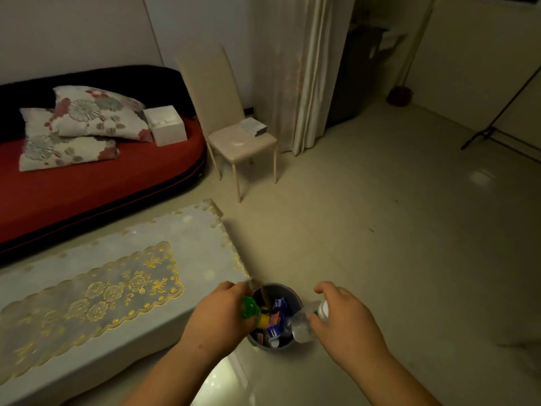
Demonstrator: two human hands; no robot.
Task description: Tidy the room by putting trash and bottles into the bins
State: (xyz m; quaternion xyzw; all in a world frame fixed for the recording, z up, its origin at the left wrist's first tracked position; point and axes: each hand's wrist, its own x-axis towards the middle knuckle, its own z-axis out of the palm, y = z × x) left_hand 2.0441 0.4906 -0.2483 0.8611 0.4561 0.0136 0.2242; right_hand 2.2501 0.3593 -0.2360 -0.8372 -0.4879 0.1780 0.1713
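Both hands are above the small grey bin [288, 286], which stands on the floor just beside the corner of the low table [102, 288]. My left hand [216, 315] has its fingers curled around what seems to be a green plastic bottle [249, 309]. I hold it directly over the opening, so that it falls inside and not on the tiles. My right hand [348, 320] grips a clear plastic bottle [301, 328] near its white cap. The body of this bottle is tilted toward the bin, with its lower end over the right part of the rim. Coloured wrappers [278, 313] already lie inside the bin and fill much of it. For this reason I think it is better to release one bottle first and then the other, otherwise they may knock together and one may roll out.
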